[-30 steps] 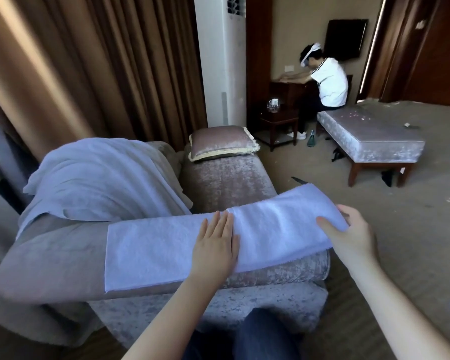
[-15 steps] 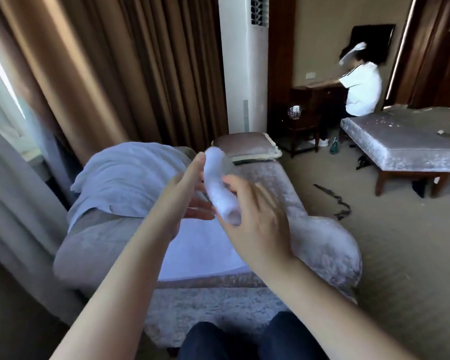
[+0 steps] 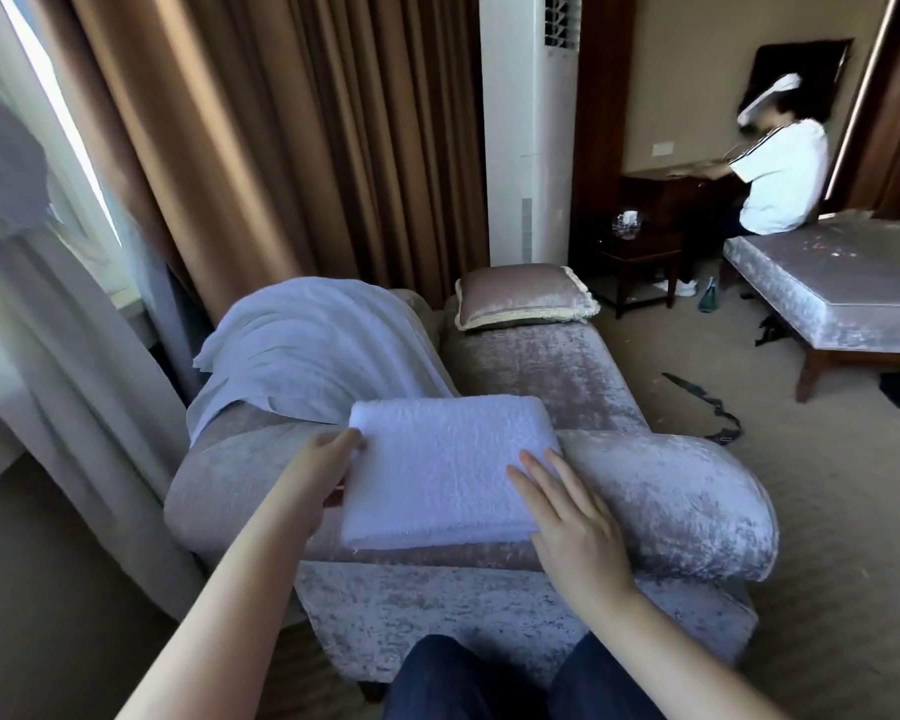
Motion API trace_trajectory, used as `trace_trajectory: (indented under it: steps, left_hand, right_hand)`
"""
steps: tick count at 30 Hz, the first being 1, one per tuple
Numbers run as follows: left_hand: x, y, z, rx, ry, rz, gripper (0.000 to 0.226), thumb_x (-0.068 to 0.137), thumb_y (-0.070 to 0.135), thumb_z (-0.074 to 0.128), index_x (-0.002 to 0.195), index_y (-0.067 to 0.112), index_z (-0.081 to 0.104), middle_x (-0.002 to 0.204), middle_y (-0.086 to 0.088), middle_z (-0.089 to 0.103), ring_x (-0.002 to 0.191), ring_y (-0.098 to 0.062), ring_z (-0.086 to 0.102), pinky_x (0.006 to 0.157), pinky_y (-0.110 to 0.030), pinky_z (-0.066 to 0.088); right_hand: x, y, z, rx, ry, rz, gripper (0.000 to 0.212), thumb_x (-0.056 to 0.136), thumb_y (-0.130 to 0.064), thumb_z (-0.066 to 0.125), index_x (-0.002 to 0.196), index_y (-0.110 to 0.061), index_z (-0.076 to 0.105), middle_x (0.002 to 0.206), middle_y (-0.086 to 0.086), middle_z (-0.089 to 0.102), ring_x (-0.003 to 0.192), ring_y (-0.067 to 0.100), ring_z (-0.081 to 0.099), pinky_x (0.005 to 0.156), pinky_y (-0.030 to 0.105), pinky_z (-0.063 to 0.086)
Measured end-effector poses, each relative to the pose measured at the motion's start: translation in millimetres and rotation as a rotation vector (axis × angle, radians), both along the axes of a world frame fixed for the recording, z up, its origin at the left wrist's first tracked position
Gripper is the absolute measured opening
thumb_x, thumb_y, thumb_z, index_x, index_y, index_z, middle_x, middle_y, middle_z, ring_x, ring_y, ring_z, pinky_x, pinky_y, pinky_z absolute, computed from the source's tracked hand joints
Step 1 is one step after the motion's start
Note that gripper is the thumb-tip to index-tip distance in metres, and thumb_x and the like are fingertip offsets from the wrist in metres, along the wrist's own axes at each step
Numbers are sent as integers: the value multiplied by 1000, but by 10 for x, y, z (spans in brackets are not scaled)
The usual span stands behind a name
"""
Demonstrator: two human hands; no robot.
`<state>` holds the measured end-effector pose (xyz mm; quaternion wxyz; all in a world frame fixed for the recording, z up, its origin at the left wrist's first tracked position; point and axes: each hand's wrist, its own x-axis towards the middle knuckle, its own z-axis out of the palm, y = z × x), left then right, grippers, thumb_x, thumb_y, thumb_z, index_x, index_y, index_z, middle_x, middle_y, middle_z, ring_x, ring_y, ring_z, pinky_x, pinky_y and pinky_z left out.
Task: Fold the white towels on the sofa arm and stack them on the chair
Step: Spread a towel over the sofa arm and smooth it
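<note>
Towel (image 3: 448, 470), folded, lying on the sofa arm (image 3: 671, 491): we pinch its left edge with our left hand (image 3: 328, 472), seemingly to hold the layers square, while our right hand (image 3: 572, 517) lies flat, fingers straight, on its right end, likely smoothing the fold.

Brown curtains (image 3: 281, 148) hang left of the tall white air conditioner (image 3: 528, 122), daylight enters a window (image 3: 81, 163) farther left, and a velvet bench (image 3: 853, 309) stands on beige carpet (image 3: 827, 537) to its right.
</note>
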<state>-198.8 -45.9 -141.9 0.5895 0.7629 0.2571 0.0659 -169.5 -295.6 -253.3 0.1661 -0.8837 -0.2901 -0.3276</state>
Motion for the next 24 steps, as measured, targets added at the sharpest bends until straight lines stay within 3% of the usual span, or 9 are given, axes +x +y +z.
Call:
trace_trajectory:
  steps: [2,5,7,9,11,13,15,19,24]
  left_hand:
    - [-2,66,-189,-26,17,0,19,95,20,48,79,10,53,69,-4,40,60,-19,38,56,-27,34]
    - [38,73,-321,112,-61,17,4,94,18,49,94,14,48,70,1,42,57,-16,38,55,-26,29]
    - [22,23,-391,348,-167,65,25,92,16,55,115,18,47,93,1,55,71,-16,53,59,-26,35]
    - [-35,-31,-453,668,-382,121,35,89,15,58,123,12,51,112,-2,56,93,-21,54,75,-27,39]
    - [-48,-102,-531,940,-515,62,35,90,21,51,120,6,58,120,-10,59,108,-30,53,91,-33,40]
    - [7,-185,-643,1101,-504,-65,44,91,28,43,124,4,61,130,-15,59,119,-38,53,100,-44,42]
    - [67,-255,-742,1138,-413,-141,54,94,38,38,134,6,55,141,-15,52,133,-41,43,105,-52,38]
    - [134,-222,-932,1196,-340,-172,65,100,52,21,150,13,36,156,-10,33,147,-34,22,111,-54,29]
    - [189,-194,-1047,1203,-339,-189,66,101,53,14,152,13,30,159,-11,25,149,-31,14,114,-47,23]
  right_hand:
    - [34,14,-19,21,27,32,78,64,16,74,135,-11,55,145,7,48,137,28,41,105,44,43]
    - [33,5,-28,22,120,54,81,72,10,69,144,-15,41,154,7,35,144,24,28,114,40,27]
    - [4,-60,-26,-36,147,68,68,84,-18,59,148,-18,36,160,2,24,148,20,17,117,41,17]
    - [-17,-98,34,-47,165,95,61,93,-43,43,149,-18,36,160,0,22,149,17,14,118,43,14]
    - [30,-51,139,30,198,115,62,99,-53,26,148,-17,39,159,-1,26,148,14,16,119,43,16]
    - [165,41,259,68,272,95,75,97,-62,8,151,-17,32,159,-4,21,148,9,11,121,37,15]
    - [330,125,359,13,349,64,88,89,-71,-6,154,-19,21,161,-8,10,148,6,2,121,30,7]
    - [544,189,376,-78,434,-4,70,97,-60,15,156,-22,6,162,-11,-5,147,4,-10,121,29,2]
    - [571,184,277,-36,417,1,80,88,-65,7,156,-22,10,162,-11,0,148,4,-7,121,29,5]
